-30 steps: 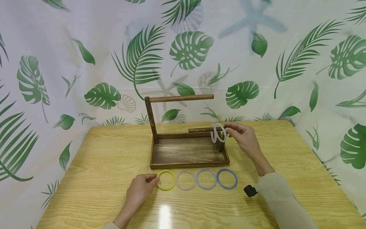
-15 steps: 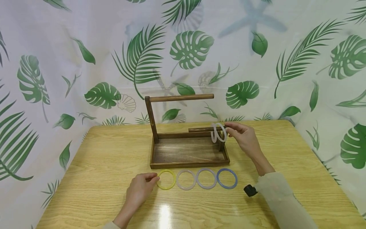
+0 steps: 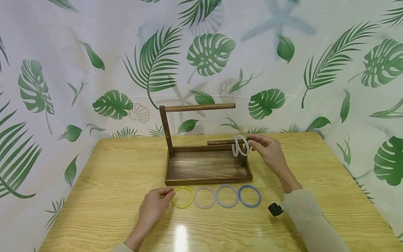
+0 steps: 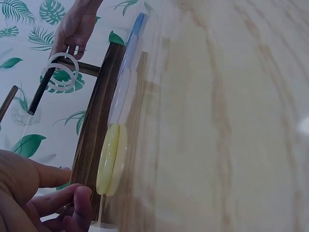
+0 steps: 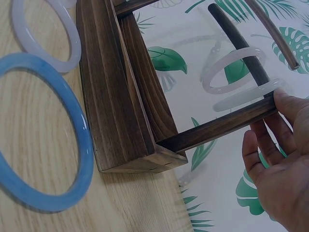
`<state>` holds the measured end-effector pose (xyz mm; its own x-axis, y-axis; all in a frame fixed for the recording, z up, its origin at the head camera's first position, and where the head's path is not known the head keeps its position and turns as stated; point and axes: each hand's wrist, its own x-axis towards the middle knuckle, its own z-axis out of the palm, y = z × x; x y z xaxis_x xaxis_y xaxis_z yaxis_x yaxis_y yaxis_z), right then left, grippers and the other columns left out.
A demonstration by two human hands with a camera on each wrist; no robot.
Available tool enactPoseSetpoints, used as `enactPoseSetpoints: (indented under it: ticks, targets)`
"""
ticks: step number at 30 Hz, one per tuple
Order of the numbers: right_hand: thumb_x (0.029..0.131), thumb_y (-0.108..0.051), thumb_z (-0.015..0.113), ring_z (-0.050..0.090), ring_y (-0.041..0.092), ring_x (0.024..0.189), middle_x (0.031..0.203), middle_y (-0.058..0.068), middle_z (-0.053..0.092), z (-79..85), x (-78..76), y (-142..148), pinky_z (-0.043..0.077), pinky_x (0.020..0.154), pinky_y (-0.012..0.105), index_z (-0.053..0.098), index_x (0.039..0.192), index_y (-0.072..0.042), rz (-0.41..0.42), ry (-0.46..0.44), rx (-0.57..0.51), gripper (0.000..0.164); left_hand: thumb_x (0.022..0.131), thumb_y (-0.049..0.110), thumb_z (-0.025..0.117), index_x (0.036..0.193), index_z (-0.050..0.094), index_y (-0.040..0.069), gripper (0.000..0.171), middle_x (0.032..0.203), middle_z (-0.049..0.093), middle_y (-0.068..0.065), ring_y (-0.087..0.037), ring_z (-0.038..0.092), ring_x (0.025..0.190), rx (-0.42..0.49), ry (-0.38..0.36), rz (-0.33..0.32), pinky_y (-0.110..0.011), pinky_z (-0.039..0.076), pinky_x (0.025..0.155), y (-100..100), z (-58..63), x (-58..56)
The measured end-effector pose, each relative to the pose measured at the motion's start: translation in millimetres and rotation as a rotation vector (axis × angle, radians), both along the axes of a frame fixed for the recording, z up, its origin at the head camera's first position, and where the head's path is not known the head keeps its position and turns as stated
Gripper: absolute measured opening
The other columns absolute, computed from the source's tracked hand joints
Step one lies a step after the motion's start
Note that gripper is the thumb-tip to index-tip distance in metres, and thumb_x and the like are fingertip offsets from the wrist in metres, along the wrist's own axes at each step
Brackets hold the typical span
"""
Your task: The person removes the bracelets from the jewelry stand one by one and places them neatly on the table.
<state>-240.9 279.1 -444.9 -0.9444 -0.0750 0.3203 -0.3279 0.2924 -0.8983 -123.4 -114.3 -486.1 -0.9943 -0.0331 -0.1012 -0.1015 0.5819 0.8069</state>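
My right hand (image 3: 267, 152) holds the end of the low peg's post on a dark wooden bangle stand (image 3: 209, 181), its thumb and fingers on either side of the wood (image 5: 227, 121). Two whitish translucent bangles (image 5: 234, 70) hang on that peg, close to the hand. My left hand (image 3: 155, 206) rests low over the table, fingertips right at the left rim of a yellow bangle (image 3: 183, 208). In the left wrist view, thumb and finger stand apart with the yellow bangle (image 4: 108, 159) beside them, not between them.
Right of the yellow bangle lie a pale pink bangle (image 3: 204, 208), a pale lavender bangle (image 3: 227, 207) and a blue bangle (image 3: 249, 206), in one row before the stand. The upper peg (image 3: 201, 107) bears nothing. A leaf-printed curtain (image 3: 220, 21) hangs behind the wooden table (image 3: 119, 168).
My left hand has shifted very slightly up at the yellow bangle's edge. The right hand and the two hanging bangles stay as they were.
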Motion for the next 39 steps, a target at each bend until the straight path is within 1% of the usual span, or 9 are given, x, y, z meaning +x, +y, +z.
enactPoseSetpoints:
  ticks: [5,8,12,18,30,32,35,36,39]
  targets:
    - [0.103,-0.022,0.067,0.066,0.024,0.093,0.102,-0.009,0.074,-0.5,-0.8,-0.7,0.054,0.073,0.022,0.070,0.129,0.001,-0.004,0.001,0.004,0.035,0.100,0.025,0.070,0.118,0.079,0.010,0.025,0.086,0.075,-0.004,-0.009,0.040,0.044,0.017,0.017,0.007,-0.020,0.025,0.038,1.3,0.5,-2.4]
    - [0.103,-0.022,0.068,0.066,0.023,0.093,0.101,-0.009,0.074,-0.4,-0.6,-0.7,0.054,0.074,0.022,0.070,0.128,0.001,0.000,-0.003,-0.007,0.034,0.100,0.023,0.070,0.118,0.078,0.007,0.025,0.090,0.076,-0.006,-0.010,0.046,0.048,0.040,0.029,0.004,-0.021,0.028,0.039,3.0,2.1,-3.2]
    - [0.103,-0.022,0.067,0.066,0.022,0.093,0.101,-0.010,0.074,-0.3,-0.4,-0.4,0.055,0.075,0.022,0.071,0.128,0.001,0.005,-0.009,-0.015,0.034,0.100,0.020,0.069,0.117,0.078,0.004,0.025,0.102,0.077,-0.011,-0.013,0.060,0.065,0.060,0.050,-0.007,-0.025,0.037,0.044,6.1,6.3,-3.1]
    - [0.103,-0.022,0.068,0.066,0.024,0.093,0.100,-0.012,0.073,0.4,-0.1,-0.2,0.054,0.074,0.021,0.070,0.129,0.002,0.003,-0.011,-0.010,0.035,0.100,0.019,0.070,0.117,0.078,0.004,0.024,0.107,0.077,-0.010,-0.018,0.069,0.077,0.078,0.077,-0.017,-0.027,0.045,0.050,11.7,11.0,-4.3]
    - [0.103,-0.023,0.067,0.067,0.026,0.093,0.100,-0.013,0.074,0.7,0.2,0.5,0.054,0.072,0.022,0.067,0.131,0.005,0.008,-0.011,-0.003,0.040,0.100,0.016,0.070,0.120,0.076,0.001,0.025,0.104,0.076,-0.011,-0.022,0.066,0.076,0.142,0.080,-0.044,-0.020,0.040,0.047,28.0,22.8,-11.7]
    - [0.103,-0.023,0.067,0.067,0.026,0.094,0.101,-0.013,0.074,0.2,-0.2,0.9,0.054,0.073,0.022,0.067,0.131,0.006,0.009,-0.011,-0.003,0.040,0.100,0.016,0.069,0.120,0.076,0.001,0.025,0.107,0.076,-0.012,-0.022,0.069,0.081,0.148,0.085,-0.051,-0.021,0.046,0.052,30.8,24.8,-12.5]
    - [0.103,-0.023,0.067,0.067,0.026,0.093,0.101,-0.012,0.074,-0.3,-0.6,1.4,0.054,0.073,0.022,0.066,0.131,0.007,0.009,-0.009,-0.002,0.040,0.101,0.016,0.069,0.120,0.075,0.001,0.025,0.112,0.076,-0.012,-0.023,0.072,0.095,0.159,0.099,-0.059,-0.027,0.057,0.069,35.0,27.2,-13.6]
    - [0.103,-0.022,0.067,0.067,0.025,0.093,0.101,-0.012,0.074,-0.4,-0.7,1.5,0.054,0.073,0.022,0.066,0.131,0.007,0.009,-0.008,-0.001,0.040,0.101,0.016,0.069,0.120,0.075,0.000,0.026,0.113,0.076,-0.012,-0.023,0.072,0.100,0.162,0.103,-0.061,-0.030,0.059,0.077,36.3,27.7,-14.0]
    - [0.104,-0.021,0.067,0.067,0.025,0.092,0.100,-0.011,0.074,-0.4,-0.6,1.5,0.054,0.073,0.022,0.066,0.130,0.007,0.013,-0.003,-0.001,0.039,0.102,0.017,0.068,0.120,0.075,0.000,0.026,0.112,0.076,-0.011,-0.025,0.071,0.103,0.171,0.114,-0.067,-0.038,0.059,0.085,39.8,29.9,-15.1]
